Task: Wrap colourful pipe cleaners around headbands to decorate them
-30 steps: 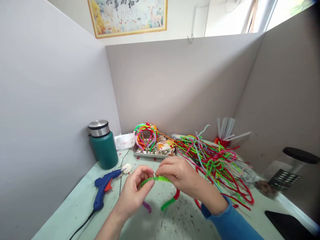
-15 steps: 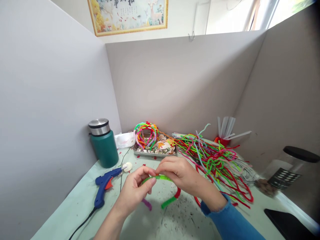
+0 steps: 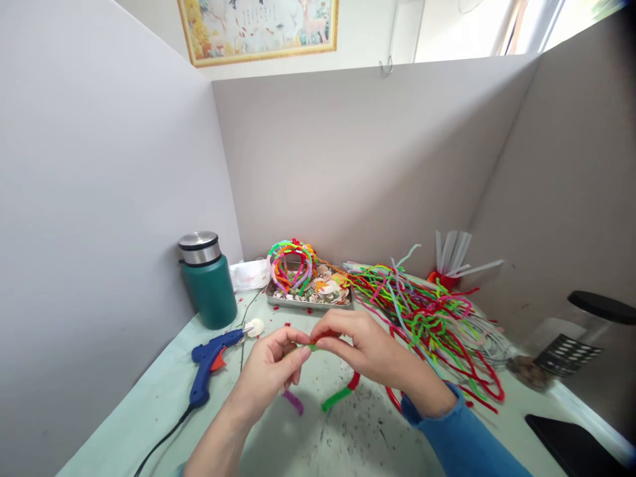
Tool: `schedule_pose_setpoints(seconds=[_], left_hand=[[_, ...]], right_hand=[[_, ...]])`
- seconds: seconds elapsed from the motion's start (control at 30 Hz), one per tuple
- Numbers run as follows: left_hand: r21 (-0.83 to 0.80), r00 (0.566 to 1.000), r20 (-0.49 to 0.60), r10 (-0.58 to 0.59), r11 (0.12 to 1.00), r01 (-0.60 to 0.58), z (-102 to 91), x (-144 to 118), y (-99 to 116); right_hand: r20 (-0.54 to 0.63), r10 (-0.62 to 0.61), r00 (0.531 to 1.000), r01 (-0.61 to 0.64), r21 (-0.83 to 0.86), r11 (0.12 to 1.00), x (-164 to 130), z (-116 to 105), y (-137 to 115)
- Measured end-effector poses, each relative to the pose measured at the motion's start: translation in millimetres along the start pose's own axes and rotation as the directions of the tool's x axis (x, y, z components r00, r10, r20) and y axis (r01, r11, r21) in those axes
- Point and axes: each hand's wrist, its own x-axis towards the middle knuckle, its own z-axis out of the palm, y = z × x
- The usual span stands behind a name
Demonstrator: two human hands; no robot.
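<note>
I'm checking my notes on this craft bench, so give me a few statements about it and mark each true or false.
1. Both hands, left hand and right hand, pinch one headband. True.
2. The glue gun is in the right hand. False: it lies on the table, left of the hands.
3. The green flask stands upright with its lid on. True.
4. The pile of fuzzy wires lies left of the flask. False: it lies to the right, beyond the right hand.

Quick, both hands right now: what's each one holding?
Left hand: closed, pinching the pipe-cleaner headband.
Right hand: closed, pinching the same headband at its top.
</note>
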Motion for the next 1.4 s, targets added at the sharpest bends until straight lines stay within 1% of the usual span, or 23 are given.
schedule_pose_setpoints(seconds=[0.1,0.2,0.4,0.57,0.7,0.77,0.83,0.97,1.2,1.4], left_hand=[[0.020,0.999,-0.028,-0.019,1.000,0.019,0.1,1.2,-1.1],[0.019,1.000,-0.021,-0.022,1.000,0.023,1.5,1.3,-0.7],[0.016,1.000,0.009,0.021,1.000,-0.021,4.1,-0.4,1.1],[0.039,0.999,0.043,0.019,0.999,-0.021,2.8,-0.6,-1.2],[0.061,0.997,0.072,0.011,0.998,-0.016,2.1,-1.4,-1.3],[0.047,0.998,0.068,0.002,0.999,-0.005,2.2,-2.1,0.2],[0.011,0.998,0.064,0.004,1.000,-0.005,2.4,-2.9,2.2],[-0.047,0.996,0.064,0.057,0.997,-0.054,2.5,-4.3,3.5],[0.000,0.990,0.040,0.136,0.991,-0.136,0.4,-3.3,-2.7],[-0.021,0.987,0.037,0.156,0.988,-0.155,1.2,-1.4,-4.3]], right_hand=[[0.000,0.063,0.998,-0.063,-0.021,0.998,0.4,-0.6,-2.0],[0.005,0.086,0.996,-0.086,-0.023,0.996,1.6,-1.0,-2.3],[0.045,0.033,0.998,-0.034,0.016,0.999,1.3,-2.1,3.1],[0.097,0.004,0.995,-0.007,0.030,1.000,0.3,-5.1,8.1],[0.098,0.031,0.995,-0.039,0.077,0.996,0.5,-4.3,11.0],[0.096,0.058,0.994,-0.070,0.123,0.990,0.9,-2.6,12.0],[0.098,0.088,0.991,-0.105,0.180,0.978,1.5,-0.6,12.4],[0.102,0.135,0.986,-0.159,0.282,0.946,2.3,2.9,12.2],[0.127,0.235,0.964,-0.266,0.396,0.879,2.4,9.2,16.5],[0.179,0.256,0.950,-0.312,0.520,0.795,3.1,14.9,21.9]])
